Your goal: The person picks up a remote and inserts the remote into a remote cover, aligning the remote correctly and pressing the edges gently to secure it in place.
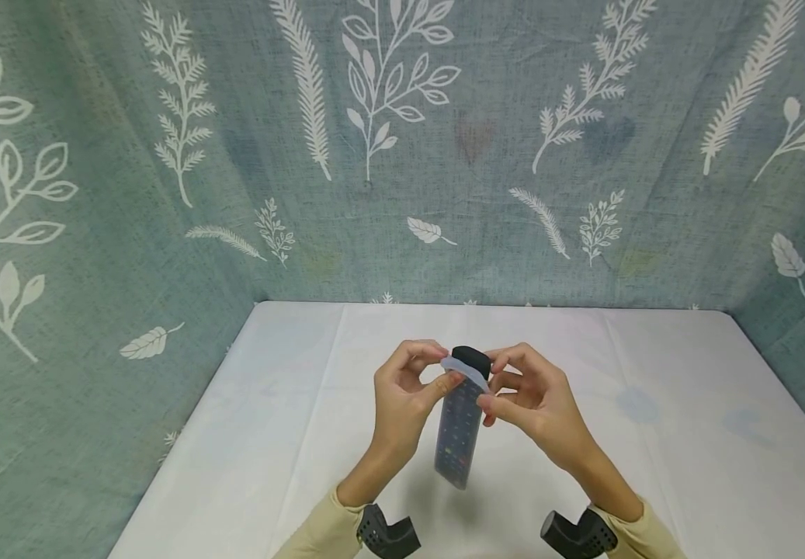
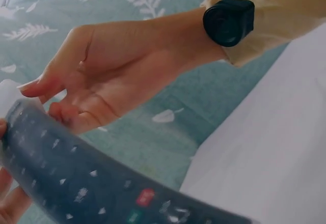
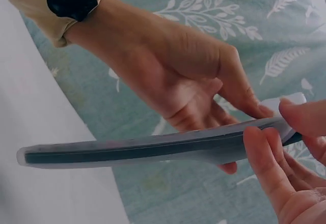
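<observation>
A dark remote control (image 1: 472, 359), its black end bare, stands tilted above the table in a translucent sleeve-like cover (image 1: 455, 446). My left hand (image 1: 402, 400) pinches the cover's folded-back rim between thumb and fingers on the left side. On the other side, my right hand (image 1: 540, 400) pinches the rim with its thumb, its fingers around the edge near the bare end. Pale buttons, one red and one green show through the cover in the left wrist view. Seen edge-on in the right wrist view, the remote control (image 3: 127, 152) lies inside the cover for most of its length.
Beneath the hands is a table (image 1: 248, 458) with a white cloth. Green-blue curtains (image 1: 402, 194) with white leaf prints hang behind it and at both sides. Dark cameras are strapped on the left wrist (image 1: 388, 534) and right wrist (image 1: 579, 534).
</observation>
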`<state>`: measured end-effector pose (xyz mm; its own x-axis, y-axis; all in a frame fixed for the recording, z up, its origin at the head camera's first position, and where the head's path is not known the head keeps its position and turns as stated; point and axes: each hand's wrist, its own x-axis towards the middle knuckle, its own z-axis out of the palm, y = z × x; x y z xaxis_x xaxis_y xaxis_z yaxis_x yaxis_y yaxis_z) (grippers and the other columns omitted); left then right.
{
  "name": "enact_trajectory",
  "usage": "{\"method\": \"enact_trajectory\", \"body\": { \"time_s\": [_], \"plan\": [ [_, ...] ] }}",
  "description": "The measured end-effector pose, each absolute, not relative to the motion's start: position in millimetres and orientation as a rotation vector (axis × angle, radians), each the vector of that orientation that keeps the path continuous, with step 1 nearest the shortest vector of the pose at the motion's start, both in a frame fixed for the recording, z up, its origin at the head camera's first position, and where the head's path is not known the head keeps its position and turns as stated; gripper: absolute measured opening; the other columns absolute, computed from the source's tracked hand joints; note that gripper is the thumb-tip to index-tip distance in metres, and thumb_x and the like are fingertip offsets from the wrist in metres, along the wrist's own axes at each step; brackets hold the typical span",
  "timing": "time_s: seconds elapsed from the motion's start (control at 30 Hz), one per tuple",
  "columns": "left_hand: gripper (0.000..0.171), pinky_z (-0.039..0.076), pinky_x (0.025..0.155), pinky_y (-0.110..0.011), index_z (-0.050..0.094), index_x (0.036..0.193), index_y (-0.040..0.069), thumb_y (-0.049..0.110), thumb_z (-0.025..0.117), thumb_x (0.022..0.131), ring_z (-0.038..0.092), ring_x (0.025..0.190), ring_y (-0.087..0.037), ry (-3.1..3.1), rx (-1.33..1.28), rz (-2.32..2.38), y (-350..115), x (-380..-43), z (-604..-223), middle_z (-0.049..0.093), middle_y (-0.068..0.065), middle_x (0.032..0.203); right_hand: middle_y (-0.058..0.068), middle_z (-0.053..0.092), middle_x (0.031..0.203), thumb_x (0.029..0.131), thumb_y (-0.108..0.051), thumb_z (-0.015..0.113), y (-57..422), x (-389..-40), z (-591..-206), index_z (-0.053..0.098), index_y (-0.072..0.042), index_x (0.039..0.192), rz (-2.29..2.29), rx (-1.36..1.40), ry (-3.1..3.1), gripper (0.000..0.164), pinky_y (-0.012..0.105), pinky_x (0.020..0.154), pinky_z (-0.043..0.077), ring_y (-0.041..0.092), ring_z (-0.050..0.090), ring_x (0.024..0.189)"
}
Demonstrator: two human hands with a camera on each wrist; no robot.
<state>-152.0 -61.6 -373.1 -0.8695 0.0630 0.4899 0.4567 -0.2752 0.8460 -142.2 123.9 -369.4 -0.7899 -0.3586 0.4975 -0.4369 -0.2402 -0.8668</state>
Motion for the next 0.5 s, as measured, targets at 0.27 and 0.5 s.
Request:
{"method": "enact_trajectory", "body": {
  "time_s": [0.27, 0.5],
  "plan": [
    [0.017, 0.054, 0.081, -0.03, 0.056, 0.089, -0.006, -0.001, 0.071, 0.082, 0.06, 0.09, -0.021, -1.754, -0.607, -2.175, -62, -149, -376, 0.059, -0.012, 0.092, 0.011, 0.052, 0.109, 0.082, 0.015, 0.063, 113, -139, -375, 0.044, 0.011, 0.116, 2.206, 0.937, -1.776, 0.039, 0.035, 0.055, 0.056, 0.02, 0.059, 0.068],
    [0.028, 0.05, 0.087, -0.038, 0.059, 0.112, -0.001, 0.012, 0.066, 0.088, 0.056, 0.102, -0.028, -1.875, -0.771, -2.167, -64, -143, -374, 0.058, -0.014, 0.108, 0.012, 0.058, 0.07, 0.074, 0.018, 0.07, 104, -136, -377, 0.049, 0.007, 0.121, 1.967, 0.814, -1.833, 0.052, 0.027, 0.056, 0.054, 0.017, 0.054, 0.056]
  ]
}}
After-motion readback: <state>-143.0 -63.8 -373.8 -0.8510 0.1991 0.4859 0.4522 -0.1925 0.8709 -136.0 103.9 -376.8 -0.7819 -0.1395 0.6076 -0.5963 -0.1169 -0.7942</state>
